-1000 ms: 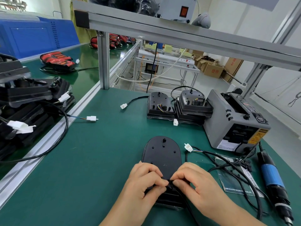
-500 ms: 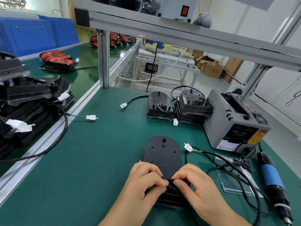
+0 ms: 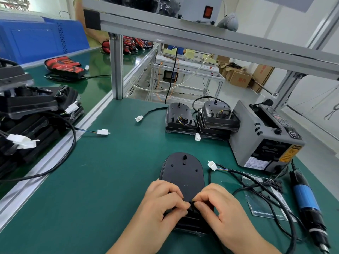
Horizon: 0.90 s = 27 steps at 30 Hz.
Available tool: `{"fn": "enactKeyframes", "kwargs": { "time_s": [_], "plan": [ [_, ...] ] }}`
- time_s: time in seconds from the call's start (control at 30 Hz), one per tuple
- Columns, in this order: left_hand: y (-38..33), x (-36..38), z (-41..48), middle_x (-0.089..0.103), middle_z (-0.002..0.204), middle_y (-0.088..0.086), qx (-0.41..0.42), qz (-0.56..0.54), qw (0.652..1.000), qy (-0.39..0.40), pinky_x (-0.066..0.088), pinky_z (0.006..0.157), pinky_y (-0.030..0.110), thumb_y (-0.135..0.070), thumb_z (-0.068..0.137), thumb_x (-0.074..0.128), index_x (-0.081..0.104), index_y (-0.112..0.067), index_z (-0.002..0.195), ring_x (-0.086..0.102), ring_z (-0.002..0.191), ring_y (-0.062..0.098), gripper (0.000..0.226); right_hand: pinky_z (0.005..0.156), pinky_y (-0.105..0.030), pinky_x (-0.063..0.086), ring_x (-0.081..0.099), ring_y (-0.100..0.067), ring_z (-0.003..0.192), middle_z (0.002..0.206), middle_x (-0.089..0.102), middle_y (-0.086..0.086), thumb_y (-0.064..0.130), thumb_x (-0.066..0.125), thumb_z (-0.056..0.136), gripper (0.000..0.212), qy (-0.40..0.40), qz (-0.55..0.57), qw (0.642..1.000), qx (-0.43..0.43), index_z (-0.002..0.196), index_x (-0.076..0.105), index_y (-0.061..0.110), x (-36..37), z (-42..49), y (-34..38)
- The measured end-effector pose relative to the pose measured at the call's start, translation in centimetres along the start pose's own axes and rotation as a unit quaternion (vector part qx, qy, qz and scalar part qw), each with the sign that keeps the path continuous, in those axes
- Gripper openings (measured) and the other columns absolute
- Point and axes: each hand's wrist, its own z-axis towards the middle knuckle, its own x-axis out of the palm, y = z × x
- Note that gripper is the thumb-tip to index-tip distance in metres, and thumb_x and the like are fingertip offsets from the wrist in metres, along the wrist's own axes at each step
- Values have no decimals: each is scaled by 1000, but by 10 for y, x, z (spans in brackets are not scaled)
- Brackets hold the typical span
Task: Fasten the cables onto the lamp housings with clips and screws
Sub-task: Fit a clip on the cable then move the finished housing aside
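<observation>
**Far left, next belt.** Stack of black housings (image 3: 27,114), cables trailing off it, with white plugs (image 3: 23,142) lying on top. Behind it are a blue crate (image 3: 42,39) and a red lamp (image 3: 63,66), which sits on the belt.

**Left edge of the green mat (image 3: 110,180).** A single white plug (image 3: 103,132) on thin coloured wires lies just inside the aluminium rail. An aluminium post (image 3: 116,66) stands upright at the far corner.

**Far centre.** One finished housing (image 3: 180,118) lies flat, its lead running left to a white plug (image 3: 139,118). Just beside it on the right is a short stack of housings (image 3: 218,118).

**Near centre.** The lamp housing (image 3: 183,171) being worked on is black and rounded at its far end. It lies flat on the mat with its near end under the hands.
- The left hand (image 3: 161,204) rests on the housing's near left side, fingers curled in.
- The right hand (image 3: 223,211) is on the near right side, fingers also curled.
- Thumbs and forefingers of both hands meet and pinch a small black part (image 3: 191,204) over the housing. Whether it is a clip or the cable's end cannot be told.

**Right of the housing.** A black cable (image 3: 238,173) with a white plug (image 3: 212,165) loops across the mat. It passes over a clear bag (image 3: 266,198) holding small black pieces.

**Far right.** A grey tape dispenser (image 3: 266,140) stands at the back. An electric screwdriver (image 3: 308,204) with a blue grip lies near the mat's right edge, tip pointing towards the person.
</observation>
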Motion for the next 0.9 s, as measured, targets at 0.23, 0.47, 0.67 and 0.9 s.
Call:
{"fn": "enactKeyframes", "kwargs": {
  "time_s": [0.23, 0.47, 0.67, 0.9],
  "plan": [
    [-1, -1, 0, 55, 99, -17, -13, -7, 1000, 12, 31, 94, 22, -28, 80, 66, 62, -34, 82, 47, 106, 8, 7, 71, -11, 36, 47, 4, 79, 78, 53, 20, 34, 55, 86, 14, 110, -17, 993, 27, 82, 64, 25, -12, 14, -1],
    [-2, -5, 2, 55, 99, -19, -13, 3, 1000, 27, 32, 83, 8, -25, 80, 69, 62, -35, 84, 46, 104, 6, 13, 61, -13, 42, 52, 3, 58, 62, 61, 17, 15, 69, 81, 21, 250, 121, 935, 220, 68, 63, 31, -25, 43, 7],
    [-1, -2, 1, 55, 97, -17, -35, -14, 999, 20, 19, 107, 12, -21, 80, 70, 60, -37, 81, 51, 92, 5, 19, 57, -12, 45, 53, 8, 53, 65, 59, 15, 14, 65, 82, 17, 347, 116, 898, 245, 70, 62, 26, -30, 67, 13],
    [-2, -1, 1, 54, 98, -16, -37, -28, 999, 15, 25, 111, 31, -24, 80, 66, 59, -37, 81, 52, 86, 2, 15, 59, -13, 45, 55, 5, 55, 72, 60, 13, 17, 64, 84, 17, 357, 106, 894, 248, 71, 61, 28, -31, 65, 13]
  ]
}}
